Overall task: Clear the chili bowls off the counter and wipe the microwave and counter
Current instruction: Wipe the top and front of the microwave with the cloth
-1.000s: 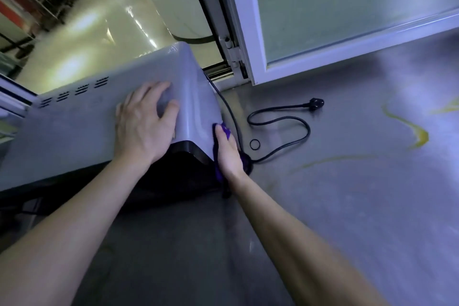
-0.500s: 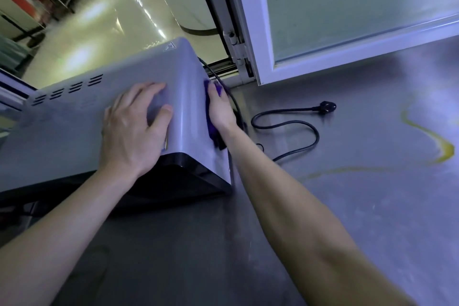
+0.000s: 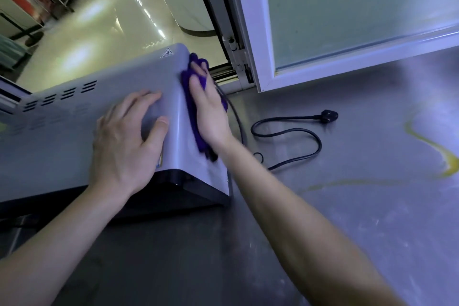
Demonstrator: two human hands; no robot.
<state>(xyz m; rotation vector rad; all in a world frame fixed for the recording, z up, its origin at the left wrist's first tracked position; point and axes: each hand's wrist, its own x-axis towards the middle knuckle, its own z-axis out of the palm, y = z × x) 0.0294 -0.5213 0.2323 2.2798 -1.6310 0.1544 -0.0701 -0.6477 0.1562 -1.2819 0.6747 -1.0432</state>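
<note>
Microwave (image 3: 74,131), grey-cased, stands on the steel counter (image 3: 347,218) and fills the 9 o'clock part of the head view. Rows of vent slots (image 3: 57,97) lie toward its 10 o'clock corner and a heat-warning sticker (image 3: 167,53) at its 12 o'clock corner.

The left forearm rises from 7 o'clock. The left hand (image 3: 126,141) lies palm-down on the top panel near the right edge, fingers spread and nearly straight and pointing to 1 o'clock, thumb tip at the edge, holding nothing.

The right forearm comes in from 5 o'clock. The right hand (image 3: 210,112) is set flat against the case's right side panel, fingers straight and parted and pointing to 12 o'clock. It presses a purple cloth (image 3: 196,131) onto that panel. The cloth shows between the fingers and along the hand's left edge, and no finger curls round it.

At 3 o'clock of the microwave a black power cord (image 3: 293,129) loops on the counter, its plug (image 3: 329,115) lying loose. A white-framed glass panel (image 3: 347,7) stands at 1 o'clock. A yellow streak (image 3: 444,159) marks the counter at the far 3 o'clock edge.
</note>
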